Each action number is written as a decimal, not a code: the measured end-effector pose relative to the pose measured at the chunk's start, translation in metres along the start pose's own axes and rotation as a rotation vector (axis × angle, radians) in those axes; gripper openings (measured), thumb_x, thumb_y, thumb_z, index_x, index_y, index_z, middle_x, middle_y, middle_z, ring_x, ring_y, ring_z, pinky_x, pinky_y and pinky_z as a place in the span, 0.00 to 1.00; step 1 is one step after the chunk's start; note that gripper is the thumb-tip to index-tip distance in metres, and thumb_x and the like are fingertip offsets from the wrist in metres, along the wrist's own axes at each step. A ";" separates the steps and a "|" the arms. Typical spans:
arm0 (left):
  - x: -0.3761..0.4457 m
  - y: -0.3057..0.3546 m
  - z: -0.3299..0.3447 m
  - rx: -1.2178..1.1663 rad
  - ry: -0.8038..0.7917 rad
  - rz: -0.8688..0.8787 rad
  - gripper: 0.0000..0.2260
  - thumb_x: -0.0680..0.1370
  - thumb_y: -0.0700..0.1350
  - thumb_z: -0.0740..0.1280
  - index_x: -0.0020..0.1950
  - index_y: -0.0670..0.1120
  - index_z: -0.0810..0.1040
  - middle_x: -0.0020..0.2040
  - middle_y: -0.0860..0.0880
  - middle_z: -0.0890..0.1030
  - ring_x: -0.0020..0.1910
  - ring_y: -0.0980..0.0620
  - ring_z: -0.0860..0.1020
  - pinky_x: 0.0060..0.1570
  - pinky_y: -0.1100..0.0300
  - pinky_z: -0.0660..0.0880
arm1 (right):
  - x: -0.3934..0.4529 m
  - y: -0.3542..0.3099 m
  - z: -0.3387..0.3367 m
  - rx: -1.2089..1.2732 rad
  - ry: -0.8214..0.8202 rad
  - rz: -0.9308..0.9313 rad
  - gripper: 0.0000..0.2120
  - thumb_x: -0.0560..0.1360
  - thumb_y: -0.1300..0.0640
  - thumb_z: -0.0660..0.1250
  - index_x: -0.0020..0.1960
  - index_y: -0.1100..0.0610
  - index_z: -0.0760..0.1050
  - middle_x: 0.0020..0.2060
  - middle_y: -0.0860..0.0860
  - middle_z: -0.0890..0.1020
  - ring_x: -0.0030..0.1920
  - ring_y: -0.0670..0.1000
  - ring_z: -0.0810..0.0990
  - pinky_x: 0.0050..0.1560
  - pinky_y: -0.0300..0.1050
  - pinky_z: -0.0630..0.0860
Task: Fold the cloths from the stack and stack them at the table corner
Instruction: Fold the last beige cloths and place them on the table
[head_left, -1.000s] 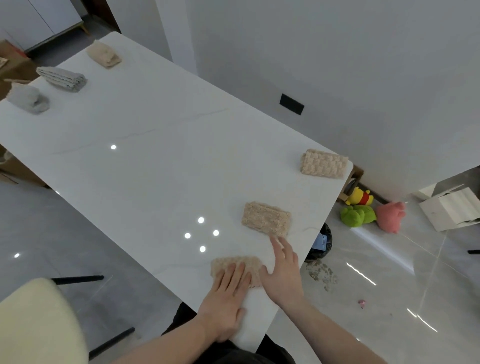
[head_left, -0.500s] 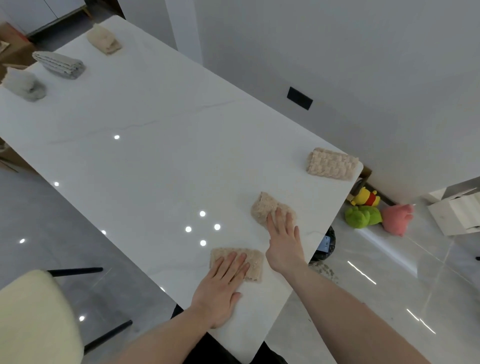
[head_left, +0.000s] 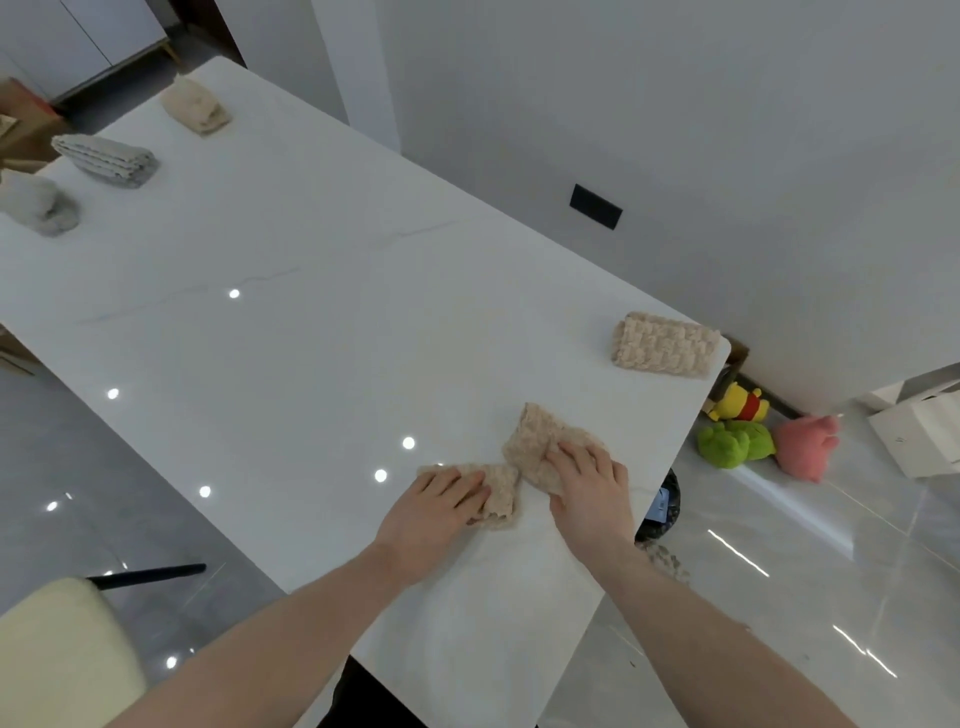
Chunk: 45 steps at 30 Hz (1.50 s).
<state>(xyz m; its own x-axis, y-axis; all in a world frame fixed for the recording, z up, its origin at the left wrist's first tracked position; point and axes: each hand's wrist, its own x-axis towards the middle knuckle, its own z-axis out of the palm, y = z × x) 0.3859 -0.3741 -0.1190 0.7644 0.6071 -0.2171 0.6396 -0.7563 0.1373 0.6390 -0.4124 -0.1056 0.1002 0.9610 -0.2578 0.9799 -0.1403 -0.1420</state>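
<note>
The left hand (head_left: 441, 501) lies flat on a folded beige cloth (head_left: 496, 493) near the surface's (head_left: 311, 338) front edge, pinning it in place. The right hand (head_left: 589, 475) presses straight fingers on a second beige cloth (head_left: 535, 434), rumpled and skewed, its corner touching the first, likely dragging it close for folding. A finished folded cloth (head_left: 665, 347) waits at the corner.

Bare forearms, dark garment below
</note>
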 end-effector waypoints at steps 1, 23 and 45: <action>0.003 -0.002 -0.003 -0.012 0.017 0.009 0.32 0.62 0.40 0.81 0.65 0.52 0.82 0.64 0.54 0.81 0.58 0.48 0.77 0.57 0.55 0.79 | -0.002 -0.001 -0.001 0.005 0.004 0.005 0.31 0.67 0.54 0.79 0.68 0.48 0.75 0.67 0.47 0.78 0.65 0.56 0.75 0.60 0.54 0.76; 0.132 -0.094 -0.042 0.009 0.063 -0.173 0.33 0.76 0.35 0.56 0.83 0.41 0.59 0.83 0.46 0.61 0.79 0.43 0.64 0.76 0.48 0.64 | 0.089 -0.016 -0.012 0.043 0.108 0.201 0.35 0.72 0.65 0.70 0.78 0.53 0.68 0.78 0.50 0.68 0.63 0.56 0.66 0.64 0.52 0.74; 0.141 -0.064 -0.024 -0.212 -0.130 -0.265 0.41 0.78 0.57 0.50 0.81 0.44 0.29 0.80 0.47 0.24 0.79 0.45 0.25 0.80 0.41 0.34 | 0.097 -0.041 0.007 0.157 0.323 0.182 0.32 0.69 0.63 0.78 0.71 0.65 0.74 0.72 0.59 0.75 0.72 0.57 0.63 0.72 0.56 0.67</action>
<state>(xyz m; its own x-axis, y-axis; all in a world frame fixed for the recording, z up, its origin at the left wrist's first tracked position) 0.4543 -0.2340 -0.1348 0.5615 0.7291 -0.3913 0.8274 -0.5008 0.2542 0.6078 -0.3150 -0.1316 0.3431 0.9391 0.0177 0.9053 -0.3256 -0.2726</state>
